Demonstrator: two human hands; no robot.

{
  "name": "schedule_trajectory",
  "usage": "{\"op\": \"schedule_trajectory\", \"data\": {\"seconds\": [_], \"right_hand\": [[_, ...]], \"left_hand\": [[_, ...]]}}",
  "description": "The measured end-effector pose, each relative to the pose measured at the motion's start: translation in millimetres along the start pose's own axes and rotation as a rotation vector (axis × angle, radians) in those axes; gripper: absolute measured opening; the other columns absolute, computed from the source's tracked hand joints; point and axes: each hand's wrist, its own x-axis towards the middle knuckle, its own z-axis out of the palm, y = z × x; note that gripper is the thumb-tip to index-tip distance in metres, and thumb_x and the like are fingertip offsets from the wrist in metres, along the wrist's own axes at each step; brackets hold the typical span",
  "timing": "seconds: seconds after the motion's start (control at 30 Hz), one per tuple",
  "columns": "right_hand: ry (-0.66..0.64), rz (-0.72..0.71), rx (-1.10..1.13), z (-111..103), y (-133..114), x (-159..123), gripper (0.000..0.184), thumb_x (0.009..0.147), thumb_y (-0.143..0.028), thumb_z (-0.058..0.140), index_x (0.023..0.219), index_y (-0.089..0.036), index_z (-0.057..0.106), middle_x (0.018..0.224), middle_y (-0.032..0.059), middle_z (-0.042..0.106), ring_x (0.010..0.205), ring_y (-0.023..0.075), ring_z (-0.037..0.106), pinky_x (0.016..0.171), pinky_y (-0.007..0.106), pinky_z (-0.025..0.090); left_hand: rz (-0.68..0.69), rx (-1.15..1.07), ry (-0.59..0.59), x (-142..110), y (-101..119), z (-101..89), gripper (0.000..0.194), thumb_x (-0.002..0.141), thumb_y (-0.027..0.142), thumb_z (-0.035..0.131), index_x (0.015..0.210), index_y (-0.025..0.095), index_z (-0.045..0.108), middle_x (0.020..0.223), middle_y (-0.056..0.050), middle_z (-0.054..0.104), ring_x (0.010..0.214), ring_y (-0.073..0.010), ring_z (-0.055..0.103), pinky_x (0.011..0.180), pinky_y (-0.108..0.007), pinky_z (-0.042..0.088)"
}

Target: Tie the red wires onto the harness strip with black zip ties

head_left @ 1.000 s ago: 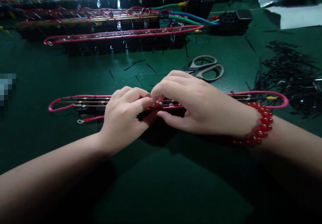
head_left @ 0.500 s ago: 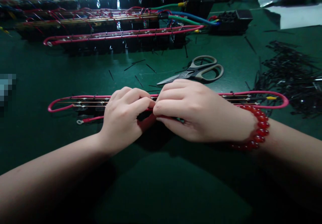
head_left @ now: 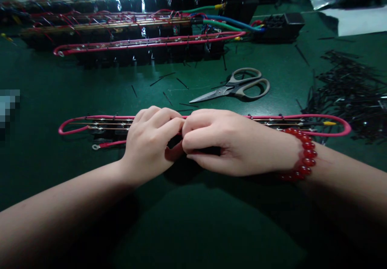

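A long, narrow black assembly with metal strips [head_left: 272, 123] lies crosswise in front of me. A thick red cable [head_left: 341, 124] loops around it, tied on with black zip ties. My left hand [head_left: 152, 142] is closed over the middle of it, thumb and index finger bent together. Against those fingertips, my right hand [head_left: 223, 142] pinches at the same spot, its fingers curled. What the fingertips hold is hidden. Left of my left hand, a red cable end with a ring terminal [head_left: 96, 147] sticks out. A red bead bracelet [head_left: 307, 152] circles my right wrist.
Scissors with grey handles [head_left: 232, 86] lie just beyond the assembly, among loose black zip ties [head_left: 163, 77]. A heap of black zip ties [head_left: 347, 95] is at the right. Similar wired assemblies [head_left: 136, 45] line the back, near a black block [head_left: 281, 27] and a white sheet [head_left: 361, 21].
My right hand has shifted slightly down and left, its fingers still curled against my left hand's. The right end of the red cable loop sits slightly lower. My left hand is almost unmoved.
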Motion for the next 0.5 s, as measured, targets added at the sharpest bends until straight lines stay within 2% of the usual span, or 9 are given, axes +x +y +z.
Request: {"op": "schedule_trajectory", "data": {"seconds": [0.2, 0.5], "right_hand": [[0.072, 0.059, -0.045, -2.3, -2.9, -2.1, 0.014, 0.088, -0.008, 0.053, 0.084, -0.015, 0.065, 0.079, 0.0018, 0.065, 0.074, 0.0111, 0.055, 0.07, 0.023, 0.04], [0.052, 0.095, -0.156, -3.8, -7.7, -4.1, 0.013, 0.085, -0.013, 0.054, 0.078, -0.015, 0.065, 0.072, 0.0026, 0.063, 0.067, 0.0134, 0.055, 0.064, 0.026, 0.036]], "left_hand": [[0.009, -0.026, -0.014, 0.4, 1.4, -2.7, 0.01, 0.087, 0.028, 0.057, 0.094, 0.022, 0.063, 0.097, -0.006, 0.067, 0.089, -0.0242, 0.056, 0.078, -0.041, 0.044], [0.016, -0.041, -0.011, 0.4, 1.1, -1.2, 0.012, 0.091, 0.03, 0.057, 0.098, 0.023, 0.064, 0.101, -0.006, 0.067, 0.092, -0.0248, 0.057, 0.079, -0.042, 0.044]]}}
